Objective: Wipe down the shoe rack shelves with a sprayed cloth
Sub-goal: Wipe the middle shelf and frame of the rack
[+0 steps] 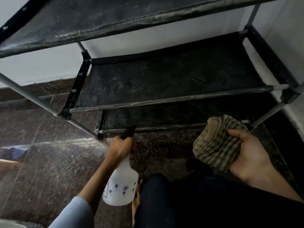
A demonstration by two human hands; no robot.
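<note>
We crouch on the speckled dark stone floor (54, 168) facing the shoe rack (164, 74), which fills the view from nine to three o'clock, its black fabric shelves flecked with pale dust. At six o'clock sits our knee (156, 195) in dark trousers. At seven o'clock our left hand (120, 148) curls its fingers tight round the neck of the white spray bottle (120, 183), black nozzle toward the lowest shelf. At four o'clock our right hand (246, 153) grips the folded striped cloth (217, 143), thumb over it, clear of the rack.
</note>
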